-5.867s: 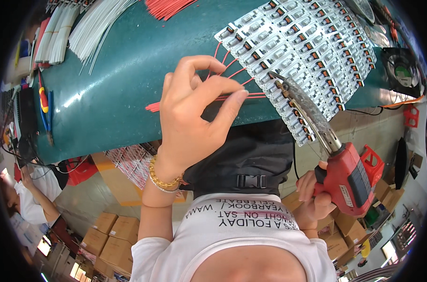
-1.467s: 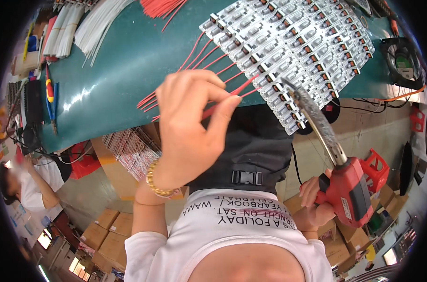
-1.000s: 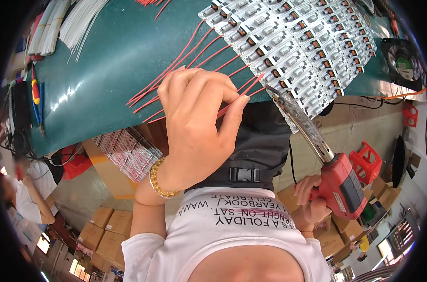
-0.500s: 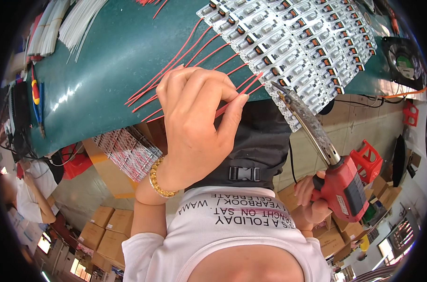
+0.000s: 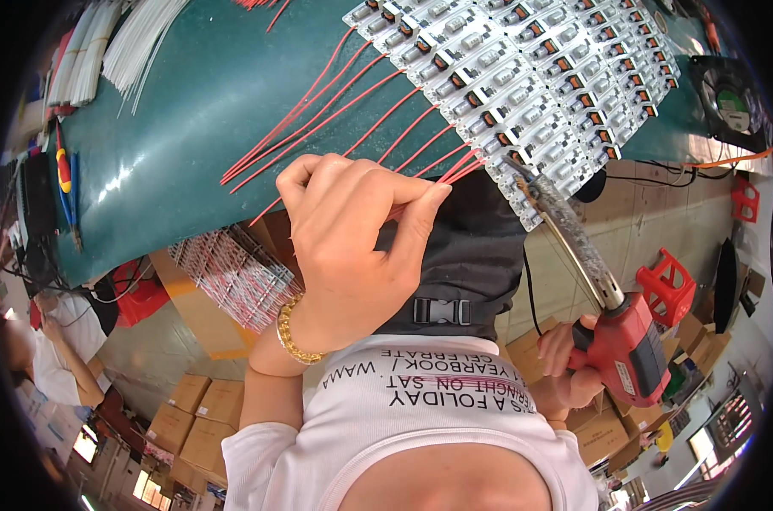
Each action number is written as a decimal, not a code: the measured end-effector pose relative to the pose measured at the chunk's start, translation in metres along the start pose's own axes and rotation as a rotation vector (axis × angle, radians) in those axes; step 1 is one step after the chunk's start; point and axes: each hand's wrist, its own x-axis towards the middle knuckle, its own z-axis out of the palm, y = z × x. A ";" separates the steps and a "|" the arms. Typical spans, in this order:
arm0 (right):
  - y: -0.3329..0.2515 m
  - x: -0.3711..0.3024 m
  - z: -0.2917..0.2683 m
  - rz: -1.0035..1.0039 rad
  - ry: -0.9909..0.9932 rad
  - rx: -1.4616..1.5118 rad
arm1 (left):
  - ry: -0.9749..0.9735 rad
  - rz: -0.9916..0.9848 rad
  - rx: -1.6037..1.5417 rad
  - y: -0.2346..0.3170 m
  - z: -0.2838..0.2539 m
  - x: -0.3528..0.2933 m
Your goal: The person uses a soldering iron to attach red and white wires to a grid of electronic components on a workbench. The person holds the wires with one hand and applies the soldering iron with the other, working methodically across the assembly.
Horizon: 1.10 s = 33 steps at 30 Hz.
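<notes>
My left hand (image 5: pixel 352 247) pinches red wires (image 5: pixel 456 167) between thumb and forefinger, at the near left edge of a large panel of circuit boards (image 5: pixel 523 85). More red wires (image 5: pixel 318 98) run from that edge out over the green mat, several passing behind my fingers. In my right hand (image 5: pixel 565 366) I grip the red handle of a gun-shaped soldering iron (image 5: pixel 625 349). Its metal barrel slants up and left, and the dark tip (image 5: pixel 516 168) is at the panel's edge, close to the pinched wires. Whether the tip touches the board I cannot tell.
The green mat (image 5: pixel 174 128) covers the bench. White and grey wire bundles (image 5: pixel 140 43), tweezers (image 5: pixel 73 200) and a yellow-red tool (image 5: pixel 63 170) lie left. A black fan (image 5: pixel 727 102) stands right. Below are a carton of wired boards (image 5: pixel 233 277) and a red stool (image 5: pixel 666 285). Another person (image 5: pixel 63 349) sits at left.
My left hand has shifted slightly down, with the wire ends now closer to the board edge. The panel has slid a little left, and the soldering iron has moved slightly right and down.
</notes>
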 end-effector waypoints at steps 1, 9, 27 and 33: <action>0.001 -0.001 0.000 0.003 -0.007 0.001 | 0.002 0.005 0.005 0.000 0.000 0.000; 0.006 -0.014 -0.009 0.060 0.068 0.026 | -0.074 0.019 0.045 0.004 0.002 0.005; -0.005 -0.003 0.003 0.076 0.033 -0.044 | -0.067 0.033 0.090 0.005 0.001 0.003; 0.020 -0.020 -0.010 0.033 0.152 -0.062 | -0.052 0.030 0.108 0.003 0.001 0.000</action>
